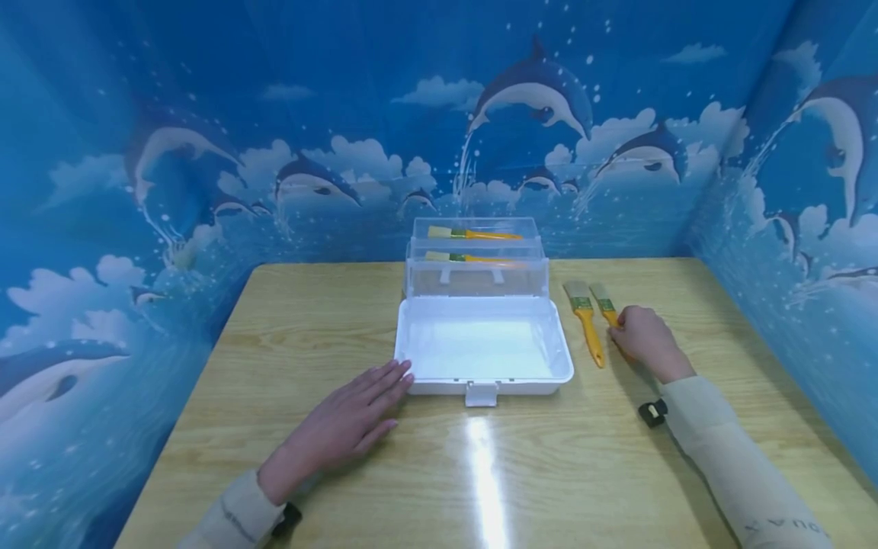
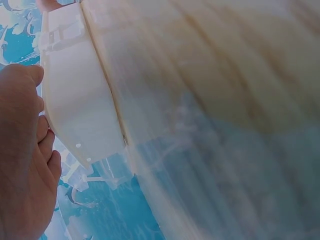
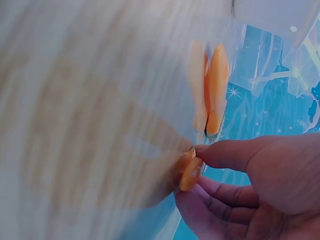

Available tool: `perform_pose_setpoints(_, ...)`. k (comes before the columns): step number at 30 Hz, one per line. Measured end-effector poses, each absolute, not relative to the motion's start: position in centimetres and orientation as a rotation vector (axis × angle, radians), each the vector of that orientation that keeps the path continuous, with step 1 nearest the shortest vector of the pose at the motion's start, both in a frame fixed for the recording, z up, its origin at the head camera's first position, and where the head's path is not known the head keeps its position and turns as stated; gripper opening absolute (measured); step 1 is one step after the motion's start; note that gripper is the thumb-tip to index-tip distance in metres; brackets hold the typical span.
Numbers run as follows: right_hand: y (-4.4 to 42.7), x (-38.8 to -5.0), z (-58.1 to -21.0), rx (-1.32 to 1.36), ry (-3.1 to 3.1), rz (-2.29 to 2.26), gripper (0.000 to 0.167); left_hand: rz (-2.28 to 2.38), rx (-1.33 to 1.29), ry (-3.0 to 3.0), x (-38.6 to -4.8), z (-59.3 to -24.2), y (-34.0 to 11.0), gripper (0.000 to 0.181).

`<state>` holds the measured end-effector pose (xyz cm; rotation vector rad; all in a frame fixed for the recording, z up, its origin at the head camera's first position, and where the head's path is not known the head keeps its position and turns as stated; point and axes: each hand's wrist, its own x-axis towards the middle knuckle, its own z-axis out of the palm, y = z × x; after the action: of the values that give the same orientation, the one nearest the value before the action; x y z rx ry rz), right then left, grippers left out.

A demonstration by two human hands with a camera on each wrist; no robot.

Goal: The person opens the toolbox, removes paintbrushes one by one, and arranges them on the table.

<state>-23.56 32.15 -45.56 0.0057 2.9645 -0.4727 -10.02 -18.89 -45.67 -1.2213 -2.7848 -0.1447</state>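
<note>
A white plastic box (image 1: 480, 387) stands on the table with its lid raised; its main compartment holds nothing. My left hand (image 1: 346, 419) lies with straight fingers, the tips touching the box's front left corner. To the right of the box, my right hand (image 1: 648, 341) pinches the orange handle of a narrow paintbrush (image 1: 604, 299); in the right wrist view, thumb and fingers close on that handle (image 3: 191, 174). Just left of it lies a wider paintbrush (image 1: 583, 316), bristles pointing away. The left wrist view shows the box's side (image 2: 85, 95) beside my left hand (image 2: 25, 150).
Two clear trays stand raised behind the box, with one paintbrush (image 1: 473, 234) in the upper tray and another paintbrush (image 1: 456, 257) in the lower. A latch (image 1: 482, 394) hangs at the box's front. Dolphin-printed cloth (image 1: 343, 91) walls the wooden table (image 1: 315, 313) at back and sides.
</note>
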Motion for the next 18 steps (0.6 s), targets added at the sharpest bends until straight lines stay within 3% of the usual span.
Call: perform_pose_setpoints(18, 32.3, -23.5, -45.63, 0.052, 2.867, -0.542, 0.035, -0.137, -1.215, -2.767, -9.98, -45.81, -18.84, 0.065)
